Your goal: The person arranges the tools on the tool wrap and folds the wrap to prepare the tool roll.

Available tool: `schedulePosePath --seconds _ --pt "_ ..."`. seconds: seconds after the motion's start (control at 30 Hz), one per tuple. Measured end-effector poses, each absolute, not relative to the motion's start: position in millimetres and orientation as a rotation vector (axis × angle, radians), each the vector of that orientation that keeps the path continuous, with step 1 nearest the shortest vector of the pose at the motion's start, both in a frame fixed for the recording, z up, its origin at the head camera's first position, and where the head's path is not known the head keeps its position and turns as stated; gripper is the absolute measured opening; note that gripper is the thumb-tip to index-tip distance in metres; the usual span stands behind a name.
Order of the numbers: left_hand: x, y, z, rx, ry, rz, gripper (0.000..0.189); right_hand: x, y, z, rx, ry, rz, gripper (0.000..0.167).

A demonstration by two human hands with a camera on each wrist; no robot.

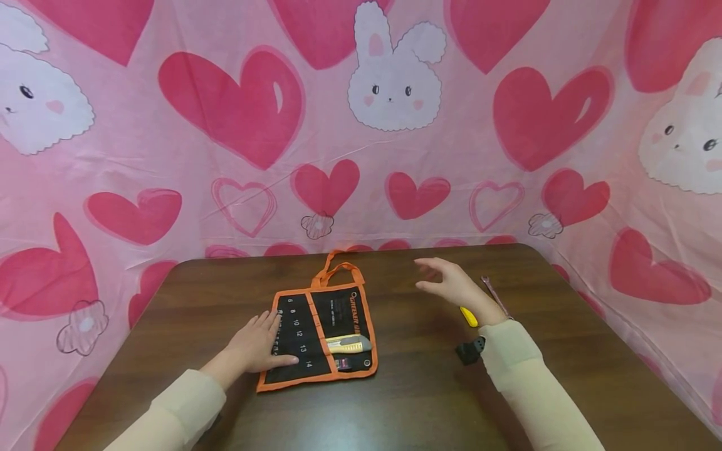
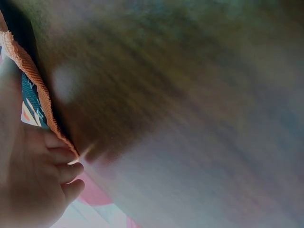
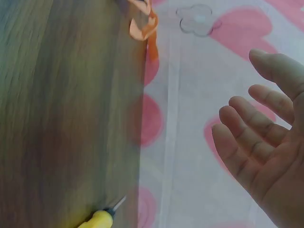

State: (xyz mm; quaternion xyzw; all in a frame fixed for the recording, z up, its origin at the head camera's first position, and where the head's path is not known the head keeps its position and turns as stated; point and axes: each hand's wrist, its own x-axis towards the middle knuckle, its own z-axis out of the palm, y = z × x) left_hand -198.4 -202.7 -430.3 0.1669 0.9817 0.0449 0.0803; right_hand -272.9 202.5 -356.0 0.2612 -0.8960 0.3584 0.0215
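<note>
A black tool pouch with orange trim (image 1: 304, 369) lies on the table, numbers printed along its pocket side. My left hand (image 1: 256, 344) rests flat on its left edge with fingers spread. From one pocket sticks a yellow and grey utility knife (image 1: 348, 344). My right hand (image 1: 451, 285) hovers over the table right of the pouch, fingers loosely bent, holding nothing. Under the right wrist lies a yellow-handled screwdriver (image 3: 102, 219), partly hidden by the arm in the head view. The pouch's orange straps (image 1: 335, 269) trail toward the back.
A wrench (image 1: 494, 294) lies on the table beyond the right forearm, partly covered by it. A black wrist device (image 1: 470, 351) sits by the right cuff. Pink heart-print cloth (image 1: 395, 150) hangs behind the brown wooden table (image 1: 406, 394) and along both sides.
</note>
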Motion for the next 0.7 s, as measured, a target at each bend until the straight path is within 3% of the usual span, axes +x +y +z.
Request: schedulePosePath --seconds 0.7 --pt "-198.8 -202.7 -431.4 0.498 2.936 0.137 0.107 -280.3 255.6 -386.8 0.438 -2.884 1.083 0.053"
